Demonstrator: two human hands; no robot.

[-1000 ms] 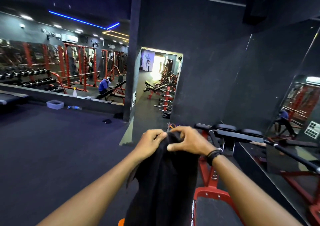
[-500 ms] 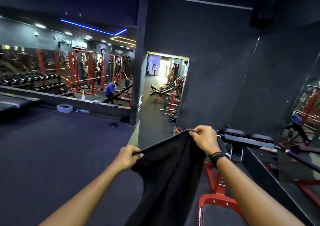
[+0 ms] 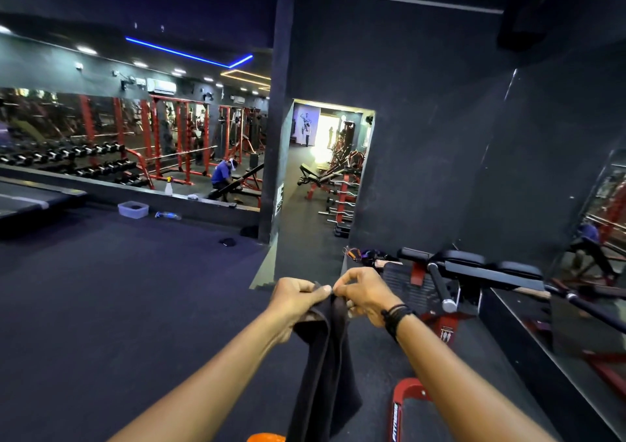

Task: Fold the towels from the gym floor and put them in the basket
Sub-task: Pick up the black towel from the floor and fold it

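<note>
In the head view, the left hand point(image 3: 298, 297) and the right hand point(image 3: 364, 294) meet just in front of the chest, each with fingers curled and pinching the top edge of a black towel point(image 3: 325, 367); the fingertips of the two hands touch or nearly touch above it. The towel hangs straight down from them, doubled into a narrow strip, over the dark gym floor point(image 3: 118, 306). Below the towel's lower end an orange object point(image 3: 266, 437) shows at the frame edge; what it is cannot be told. Right of the towel stands a red bench frame point(image 3: 404, 404) whose white lettering appears to read "FITNESS". A black wristband point(image 3: 396, 316) circles the right wrist.
</note>
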